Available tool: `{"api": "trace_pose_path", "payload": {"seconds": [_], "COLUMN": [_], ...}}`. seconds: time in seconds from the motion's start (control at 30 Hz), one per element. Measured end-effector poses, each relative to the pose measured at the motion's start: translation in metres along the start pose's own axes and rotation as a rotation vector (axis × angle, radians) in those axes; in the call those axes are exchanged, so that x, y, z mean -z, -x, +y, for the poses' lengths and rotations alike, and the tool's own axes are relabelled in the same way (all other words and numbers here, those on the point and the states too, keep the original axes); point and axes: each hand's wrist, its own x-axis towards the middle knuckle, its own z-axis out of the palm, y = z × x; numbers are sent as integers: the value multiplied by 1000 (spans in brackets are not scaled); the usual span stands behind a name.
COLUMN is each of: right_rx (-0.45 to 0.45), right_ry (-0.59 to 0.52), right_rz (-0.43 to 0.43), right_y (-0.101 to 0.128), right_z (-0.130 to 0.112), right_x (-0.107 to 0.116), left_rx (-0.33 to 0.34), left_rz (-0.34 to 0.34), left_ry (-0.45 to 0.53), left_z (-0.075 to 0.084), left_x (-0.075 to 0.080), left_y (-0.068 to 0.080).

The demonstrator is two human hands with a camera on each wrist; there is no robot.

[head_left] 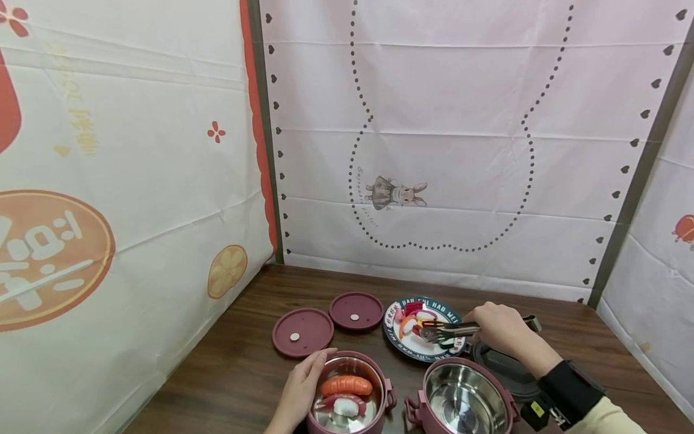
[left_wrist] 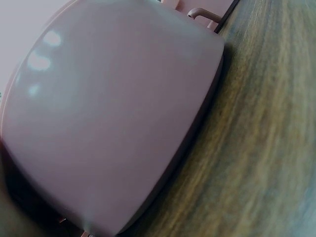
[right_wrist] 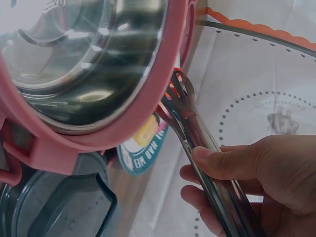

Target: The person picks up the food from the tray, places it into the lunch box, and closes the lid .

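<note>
My left hand [head_left: 301,386] holds the left side of a dusky pink pot [head_left: 388,392], fingers round its rim. Inside lie an orange scored sausage-like piece [head_left: 346,384] and a red-and-white food piece [head_left: 347,406]. The pot's smooth outer wall [left_wrist: 113,113] fills most of the left wrist view. My right hand [head_left: 497,328] grips metal tongs [right_wrist: 207,163], their tips over a plate [head_left: 398,345] of small colourful food pieces [head_left: 413,316]. I cannot tell whether the tongs pinch a piece. Below that hand stands a second pink pot [head_left: 465,398], with no food visible inside.
Two round maroon lids [head_left: 311,340] [head_left: 368,303] lie at the back left, each with a small pale disc. A dark translucent lid [head_left: 506,371] lies beneath the right forearm, beside the second pot. Printed cloth walls [head_left: 434,181] border the wooden table [head_left: 228,367].
</note>
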Motion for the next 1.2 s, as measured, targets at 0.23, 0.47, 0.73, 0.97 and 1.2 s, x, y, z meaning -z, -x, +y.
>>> {"api": "trace_pose_path", "payload": {"seconds": [0.23,0.47,0.73,0.97,1.2], "right_rx": [7,36,67,158,254], "right_ry": [-6,-21,-61,-42,-77], "right_rz": [20,42,77,118,118], "right_y": [4,7,13,20,28], "right_z": [-1,-7,-20,-42,-59], "right_x": [10,22,35,47,50], "left_rx": [3,-6,-16,-33,-52], "left_rz": [-4,6,14,21,23], "left_ry": [2,11,2,-7,-28], "left_z": [-3,-3,-3,-1,0], "left_x": [0,-1,-1,0,-1], "left_y": [-1,-1,-1,0,2]}}
